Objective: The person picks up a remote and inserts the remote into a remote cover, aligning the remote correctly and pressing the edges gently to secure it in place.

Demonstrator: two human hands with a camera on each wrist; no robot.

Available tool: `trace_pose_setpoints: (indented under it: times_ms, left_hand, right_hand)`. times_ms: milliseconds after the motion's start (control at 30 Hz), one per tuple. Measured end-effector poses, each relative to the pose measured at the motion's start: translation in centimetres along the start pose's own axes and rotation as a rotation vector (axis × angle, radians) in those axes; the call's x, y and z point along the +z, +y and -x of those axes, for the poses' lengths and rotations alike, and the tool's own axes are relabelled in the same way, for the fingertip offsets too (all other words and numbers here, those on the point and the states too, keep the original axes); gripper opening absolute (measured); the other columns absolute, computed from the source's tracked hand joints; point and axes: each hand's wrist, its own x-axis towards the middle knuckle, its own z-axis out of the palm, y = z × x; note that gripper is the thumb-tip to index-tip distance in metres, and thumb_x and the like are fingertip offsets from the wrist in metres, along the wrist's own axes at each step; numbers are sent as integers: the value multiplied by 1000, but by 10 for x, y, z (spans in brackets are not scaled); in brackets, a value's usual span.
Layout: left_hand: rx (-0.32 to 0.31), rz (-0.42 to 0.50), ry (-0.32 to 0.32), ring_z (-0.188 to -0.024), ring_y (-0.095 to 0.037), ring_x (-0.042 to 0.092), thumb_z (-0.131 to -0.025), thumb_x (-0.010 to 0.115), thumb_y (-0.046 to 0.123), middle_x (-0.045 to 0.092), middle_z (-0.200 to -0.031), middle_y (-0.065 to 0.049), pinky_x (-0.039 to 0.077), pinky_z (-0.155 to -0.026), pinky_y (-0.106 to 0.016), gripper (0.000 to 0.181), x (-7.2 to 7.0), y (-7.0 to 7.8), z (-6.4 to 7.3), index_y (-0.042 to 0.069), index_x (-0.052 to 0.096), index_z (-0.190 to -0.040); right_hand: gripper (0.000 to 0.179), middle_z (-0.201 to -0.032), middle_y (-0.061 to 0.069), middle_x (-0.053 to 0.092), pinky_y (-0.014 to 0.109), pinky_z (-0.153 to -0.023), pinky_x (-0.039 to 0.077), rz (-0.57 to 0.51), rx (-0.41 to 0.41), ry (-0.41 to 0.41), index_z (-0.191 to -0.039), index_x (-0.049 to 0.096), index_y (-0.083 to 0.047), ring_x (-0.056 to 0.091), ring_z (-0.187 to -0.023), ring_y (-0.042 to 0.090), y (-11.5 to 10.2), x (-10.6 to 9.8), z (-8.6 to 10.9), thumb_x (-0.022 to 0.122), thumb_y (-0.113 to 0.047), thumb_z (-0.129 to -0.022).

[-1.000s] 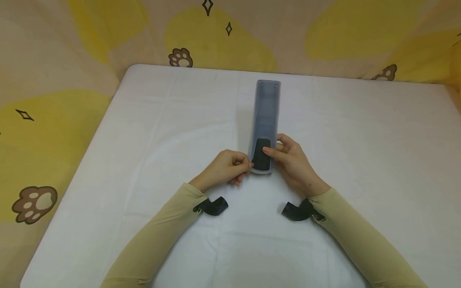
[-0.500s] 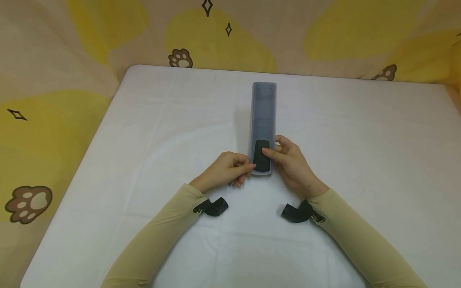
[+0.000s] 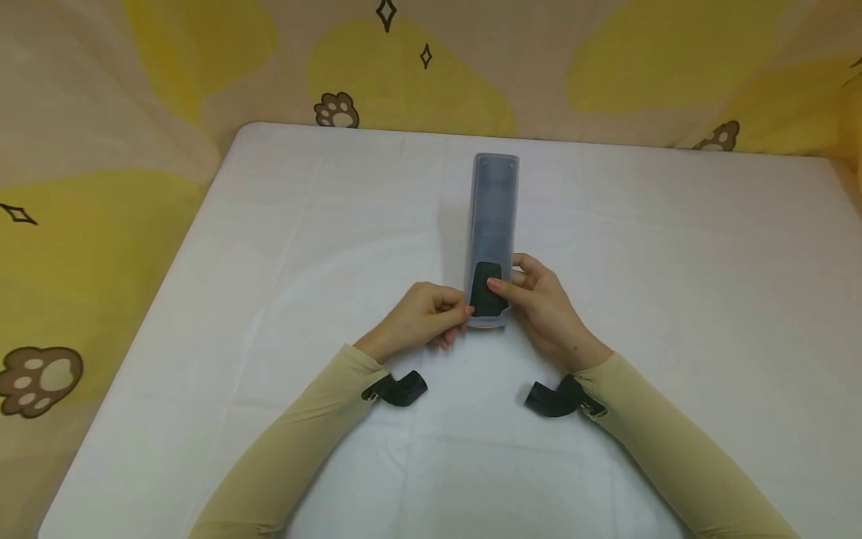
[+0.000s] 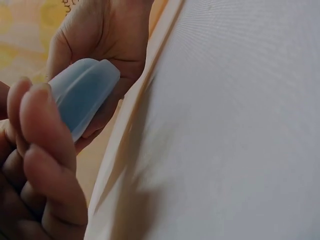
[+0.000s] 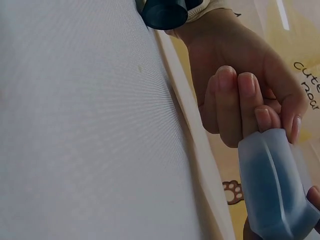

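A long, narrow, translucent blue-grey case (image 3: 494,206) stretches away from me over the table, held by both hands at its near end. A dark panel (image 3: 483,298) fills that near end, with a pale rim round it. My right hand (image 3: 548,307) grips the case from the right: the thumb lies across the dark panel and the other fingers go behind. On the left, my left hand (image 3: 431,311) pinches the lower left edge between thumb and index finger, its other fingers curled. The case's bluish end (image 5: 275,185) shows in the right wrist view; its far part is hidden there.
A white-covered table (image 3: 323,217) lies under the hands. Black curved mounts (image 3: 404,388) stick out from both sleeve cuffs. Behind the table hangs a yellow and beige cloth (image 3: 444,82) with paw prints.
The case's far end has swung slightly left from a second ago. Below the dark panel, the pale rim shows wider than half a second ago. Both hands keep their hold.
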Motion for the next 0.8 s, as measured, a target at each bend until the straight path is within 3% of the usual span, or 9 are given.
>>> trace_pose_setpoints:
  times_ms: [233,400,500,567,800]
  left_hand:
    - [-17,28,35,-46,-13,52,-94,58,10,54,-54,-1,46,-45,-25,29,-2,1,0,0,57,-67]
    - [-24,69,215,-50,-18,57,-95,58,13,58,-57,-4,47,-47,-27,25,-3,-1,-3,-2,60,-75]
    - [-26,109,322,-59,-22,62,-95,58,12,63,-69,-10,52,-54,-30,17,-3,-2,-6,-3,60,-87]
    - [-31,126,358,-67,-24,65,-95,58,12,66,-79,-14,54,-60,-31,16,-2,-2,-6,-3,60,-96]
    - [-51,162,379,-96,-29,66,-94,59,12,66,-108,-22,54,-80,-35,31,-2,1,-6,-6,54,-118]
  right_hand:
    - [22,-88,-1,70,22,-77,50,17,25,13,-108,49,-7,63,-85,12,-1,-1,-1,57,4,-90]
    - [26,-90,-1,70,24,-80,50,36,39,-1,-109,49,-8,64,-88,12,-3,-2,0,58,5,-89]
    - [29,-94,-1,70,25,-84,50,41,35,-25,-111,49,-9,64,-92,13,-4,-2,1,58,6,-88]
    - [30,-96,0,70,26,-86,49,41,24,-41,-111,49,-8,64,-94,14,-3,-1,2,59,6,-87]
    - [35,-113,13,65,31,-87,51,90,3,-114,-116,47,-7,65,-98,20,0,2,2,63,4,-86]
